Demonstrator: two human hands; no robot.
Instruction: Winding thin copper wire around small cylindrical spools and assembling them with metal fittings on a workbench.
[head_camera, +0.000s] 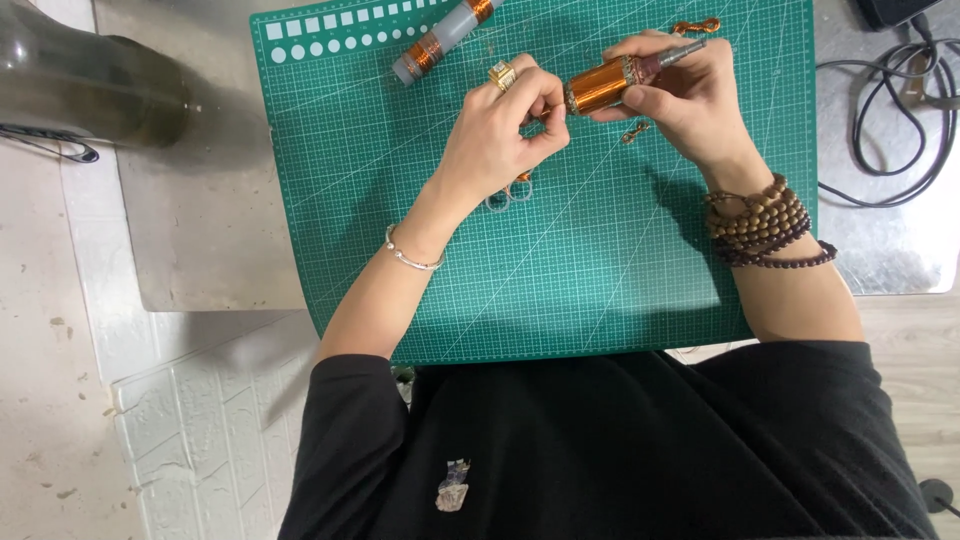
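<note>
Copper-wire spool (600, 86) was up off the mat, held in the air near the far edge of the green cutting mat (560, 290), right of centre. Right hand (680, 95) was wrapped around the spool's metal shaft end, fingers closed on it. Left hand (505, 125) sat just left of the spool, thumb and forefinger pinched tight at its near end; whether they had wire between them was too fine to see. Gold ring (502, 73) on the left hand.

Directly under the hands: a small copper wire piece (634, 131) on the mat below the right hand, and two linked wire loops (508, 193) partly hidden under the left wrist. Another twisted copper piece (696, 26) lay beyond the right hand at the mat's far edge. A second spool on a clear tube (445, 40) lay diagonally at the far edge, left of the hands, close but apart.

Near half of the mat was open, from the wrists back to the person's lap. Mat overhung the bench (200, 220) at its near edge. Silver bangle (412, 258) on the left wrist, stacked wooden bead bracelets (765, 225) on the right. Black cables (890, 110) lay off the mat's right edge, well apart. Dark glass vessel (90, 85) at far left.
</note>
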